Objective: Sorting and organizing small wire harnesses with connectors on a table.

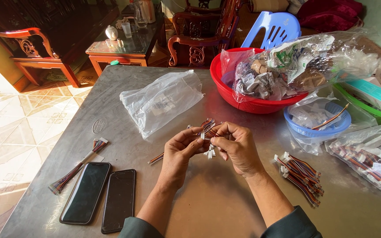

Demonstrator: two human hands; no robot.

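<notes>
Both hands pinch one wire bundle [208, 128] above worktop [217, 202]: left hand [181, 152], right hand [237, 145] gripping white plug end. Wired pile [300, 176] right of hands; loose bundle [78, 167] left, apparently untouched.

We see our left hand [182, 147] and right hand [236, 143] meeting at centre, fingertips pinched together, forearms angled inward, sleeves pushed back.
</notes>
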